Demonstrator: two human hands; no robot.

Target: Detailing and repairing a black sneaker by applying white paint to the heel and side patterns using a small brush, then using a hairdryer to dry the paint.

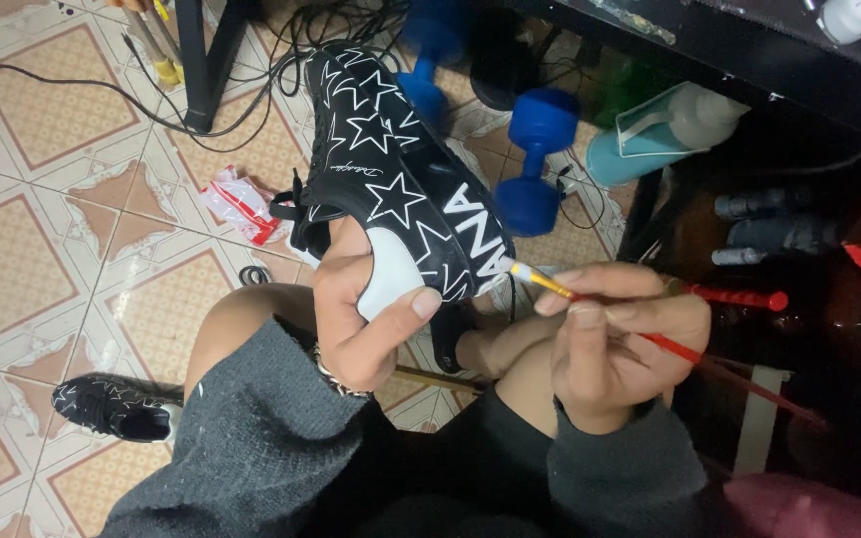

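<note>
I note the left hand (356,319) clasps the sneaker (391,169) at its heel — light, pliable; the right hand (615,344) pinches a paintbrush (605,311) beside it.

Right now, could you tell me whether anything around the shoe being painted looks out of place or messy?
Yes. The matching black shoe lies apart on the tiled floor, a crumpled red-and-white wrapper sits near loose cables, and blue dumbbells crowd under the desk. The left hand holds the starred shoe; the right hand grips a brush.
</note>
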